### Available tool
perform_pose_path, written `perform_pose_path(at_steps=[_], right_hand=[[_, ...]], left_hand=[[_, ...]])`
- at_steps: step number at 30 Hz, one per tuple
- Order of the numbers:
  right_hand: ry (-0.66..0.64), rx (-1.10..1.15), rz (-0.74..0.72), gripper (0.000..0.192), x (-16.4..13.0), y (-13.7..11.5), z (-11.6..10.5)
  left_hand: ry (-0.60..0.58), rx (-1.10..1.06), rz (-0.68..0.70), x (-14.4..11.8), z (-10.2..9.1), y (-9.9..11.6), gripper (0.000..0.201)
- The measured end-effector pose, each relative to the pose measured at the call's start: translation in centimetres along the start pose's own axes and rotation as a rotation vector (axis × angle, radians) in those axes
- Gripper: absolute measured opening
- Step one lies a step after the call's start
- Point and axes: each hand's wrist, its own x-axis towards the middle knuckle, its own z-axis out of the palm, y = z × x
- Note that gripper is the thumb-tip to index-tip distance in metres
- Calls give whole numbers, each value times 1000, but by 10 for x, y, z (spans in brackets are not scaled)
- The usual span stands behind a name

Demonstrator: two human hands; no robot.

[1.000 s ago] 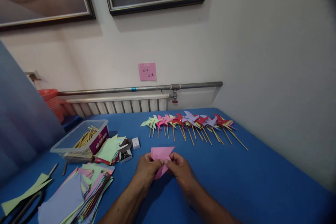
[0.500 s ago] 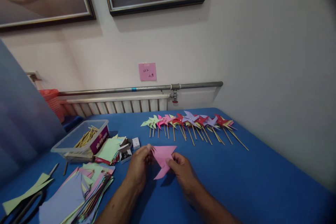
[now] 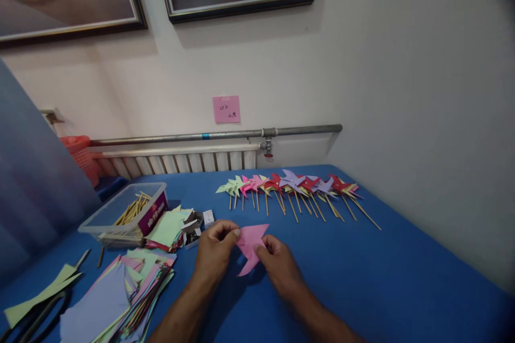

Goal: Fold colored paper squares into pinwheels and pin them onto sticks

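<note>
A pink paper pinwheel, partly folded and with no stick on it, is held between both hands above the blue table. My left hand pinches its left corner between thumb and fingers. On the other side, my right hand is closed on the paper, its thumb pressing near the middle. One pointed blade hangs down between the hands. Behind them lies a row of finished pinwheels on wooden sticks, in green, pink, red, purple and yellow.
At left stand a clear plastic box of wooden sticks and small boxes of dark pins. Nearer are stacked coloured papers and scissors under green paper strips. The blue table meets the wall at right.
My left hand has shifted slightly right and turned, its thumb now over the paper's left corner. The pink paper is drawn in a little there; my right hand stays nearly still.
</note>
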Motion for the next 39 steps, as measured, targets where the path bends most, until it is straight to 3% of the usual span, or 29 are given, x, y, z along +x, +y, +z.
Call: perform_pose_path(at_steps=[4, 10, 20, 39], right_hand=[[16, -13, 10, 21, -2, -5, -1], [57, -13, 9, 21, -2, -4, -1], [36, 30, -31, 31, 1, 7, 2], [-43, 190, 17, 29, 0, 7, 3]], left_hand=[[13, 115, 151, -7, 5, 4, 11], [42, 171, 181, -12, 8, 3, 13], [-53, 390, 389, -23, 16, -12, 20], [-87, 579, 529, -20, 12, -25, 28]])
